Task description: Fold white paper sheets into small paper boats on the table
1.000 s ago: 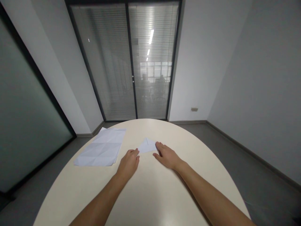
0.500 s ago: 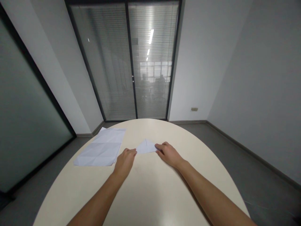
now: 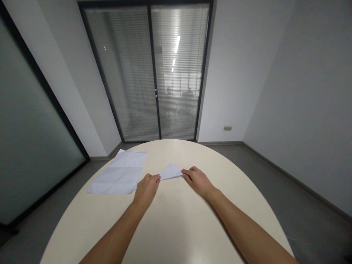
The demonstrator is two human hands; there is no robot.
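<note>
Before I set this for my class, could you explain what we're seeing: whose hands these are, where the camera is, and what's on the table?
There's no machine here, just a person's bare hands. The view comes from a camera worn on that person's head, looking forward and down. The left hand and right hand hold opposite ends of a small folded paper, roughly triangular. On the pale, round-edged table, to the left, lie creased white sheets.

We pinched a folded paper (image 3: 171, 172) at its two side corners, our left hand (image 3: 147, 188) at one and our right hand (image 3: 198, 182) at the other, over the pale rounded worktop (image 3: 170, 223). Creased sheets (image 3: 118, 173) lay beside our left hand, and beyond stood glass panels (image 3: 137, 80) with blinds.
</note>
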